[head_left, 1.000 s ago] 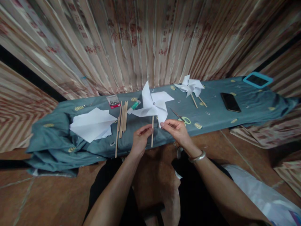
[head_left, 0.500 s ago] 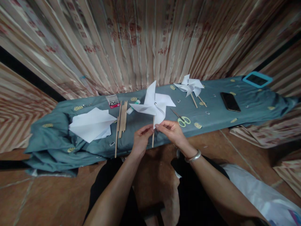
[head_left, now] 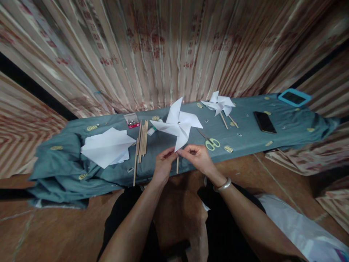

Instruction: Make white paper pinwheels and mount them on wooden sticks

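Both hands meet at the stick of a white paper pinwheel (head_left: 178,125). The left hand (head_left: 163,165) pinches the wooden stick (head_left: 177,165) just under the paper blades, fingers closed on it. The right hand (head_left: 198,157) has its fingertips closed on the lowest blade tip, touching the left hand's fingers. The pinwheel stands upright just above the grip, a metal pin at its centre, over the teal cloth (head_left: 65,160).

Left of the grip lie loose wooden sticks (head_left: 141,140), and further left a stack of white paper (head_left: 107,147). Beyond the sticks sits a small packet of pins (head_left: 132,120). Right of the grip lie green-handled scissors (head_left: 211,142), then a finished pinwheel (head_left: 219,103), a black phone (head_left: 264,122), and farthest off a blue-framed tablet (head_left: 294,97).
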Tool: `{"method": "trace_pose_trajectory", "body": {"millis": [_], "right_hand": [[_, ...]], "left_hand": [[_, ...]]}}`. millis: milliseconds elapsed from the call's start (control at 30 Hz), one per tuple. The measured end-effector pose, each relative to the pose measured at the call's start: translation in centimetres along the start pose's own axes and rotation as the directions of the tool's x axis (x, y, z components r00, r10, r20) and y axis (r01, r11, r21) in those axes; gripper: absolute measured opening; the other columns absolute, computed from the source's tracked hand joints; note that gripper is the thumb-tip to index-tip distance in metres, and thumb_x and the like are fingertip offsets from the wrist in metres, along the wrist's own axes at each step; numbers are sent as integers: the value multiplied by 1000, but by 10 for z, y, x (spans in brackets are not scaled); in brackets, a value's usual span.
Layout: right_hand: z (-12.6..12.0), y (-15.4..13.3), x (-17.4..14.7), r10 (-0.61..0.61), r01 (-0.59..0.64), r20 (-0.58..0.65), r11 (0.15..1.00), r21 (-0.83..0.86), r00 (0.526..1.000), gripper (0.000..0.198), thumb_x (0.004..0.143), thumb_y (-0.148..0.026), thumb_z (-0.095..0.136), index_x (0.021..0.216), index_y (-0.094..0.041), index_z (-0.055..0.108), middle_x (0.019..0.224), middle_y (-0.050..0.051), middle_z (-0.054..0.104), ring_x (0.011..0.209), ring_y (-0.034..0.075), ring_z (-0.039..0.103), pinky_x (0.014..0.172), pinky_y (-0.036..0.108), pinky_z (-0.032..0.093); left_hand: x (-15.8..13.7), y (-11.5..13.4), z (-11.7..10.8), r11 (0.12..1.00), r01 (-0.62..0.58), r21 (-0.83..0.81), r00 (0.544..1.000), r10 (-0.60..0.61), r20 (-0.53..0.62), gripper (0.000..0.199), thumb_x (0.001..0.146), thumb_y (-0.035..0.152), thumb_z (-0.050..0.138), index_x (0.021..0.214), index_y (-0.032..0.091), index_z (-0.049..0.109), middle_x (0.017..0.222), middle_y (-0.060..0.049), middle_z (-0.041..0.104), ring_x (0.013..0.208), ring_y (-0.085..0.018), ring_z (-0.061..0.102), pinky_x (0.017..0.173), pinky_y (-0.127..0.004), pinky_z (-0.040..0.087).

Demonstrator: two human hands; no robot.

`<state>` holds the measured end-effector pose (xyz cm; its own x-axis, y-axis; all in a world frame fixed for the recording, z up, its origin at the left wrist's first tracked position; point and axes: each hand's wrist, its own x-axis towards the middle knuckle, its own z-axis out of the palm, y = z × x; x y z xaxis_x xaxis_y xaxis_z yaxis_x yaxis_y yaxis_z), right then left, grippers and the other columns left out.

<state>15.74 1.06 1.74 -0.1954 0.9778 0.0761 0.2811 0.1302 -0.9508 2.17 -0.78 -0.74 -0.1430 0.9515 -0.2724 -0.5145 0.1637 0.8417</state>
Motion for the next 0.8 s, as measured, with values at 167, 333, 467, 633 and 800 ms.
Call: {"method": "trace_pose_trajectory", "body": {"millis": [167,333,467,633,800], "right_hand": [[0,1,-7,20,-8,91,991,-133,996,29,77,-47,69,68,-19,69,60,-2,64,54,11,52,51,23,37],[5,9,-7,10,4,120,993,-115,993,21,79,-39,67,71,-19,71,65,0,67,59,12,55,58,24,41],[6,16,-5,21,-16,104,998,-54,994,22,78,-40,67,71,-19,71,64,0,67,59,13,55,58,24,43],[3,18,-2,33,-32,61,999,-11,998,25,77,-43,66,70,-19,70,62,-1,65,57,12,53,57,24,42],[-13,23,11,64,-64,-21,997,-31,998,38,70,-55,67,68,-17,69,59,0,62,54,12,50,52,24,39]], "left_hand": [[2,6,1,1000,-17,-5,1000,17,-1,30,52,28,85,79,17,77,76,-3,74,73,-14,63,77,-28,46],[5,6,7,998,-11,-54,1000,10,-15,31,48,26,86,75,17,76,72,-1,72,69,-12,61,74,-26,45],[8,2,10,999,-9,-52,1000,8,-28,33,47,28,87,76,16,76,71,-2,72,67,-12,61,73,-27,45],[10,3,11,998,-10,-56,1000,9,-26,36,49,31,86,80,16,76,77,-4,73,71,-13,62,74,-28,46],[9,9,8,1000,-14,0,999,14,-43,39,52,34,85,87,17,76,79,-4,73,71,-12,61,69,-24,45]]}}
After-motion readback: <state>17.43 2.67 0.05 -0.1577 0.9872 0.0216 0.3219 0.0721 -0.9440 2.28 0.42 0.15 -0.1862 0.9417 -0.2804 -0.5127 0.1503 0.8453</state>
